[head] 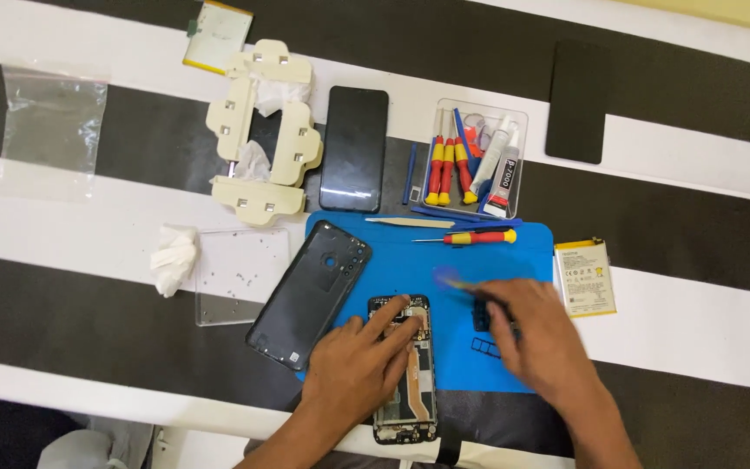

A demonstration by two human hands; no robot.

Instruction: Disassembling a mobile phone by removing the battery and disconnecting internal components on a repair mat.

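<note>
I see my left hand (366,360) pressing spread fingers on an opened phone (405,369) lying at the blue mat's (410,252) near edge; it looks light, stiff, fragile, best held by its rims; my blurred right hand (536,334) seemingly pinches a small tool.

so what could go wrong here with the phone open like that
1. The left hand presses its fingers on the opened phone; its bare board could get smudged or flexed.
2. The small trays lie loose on the blue mat under the blurred right hand, so they might get knocked away.
3. Tiny screws on the clear plate could scatter.
</note>
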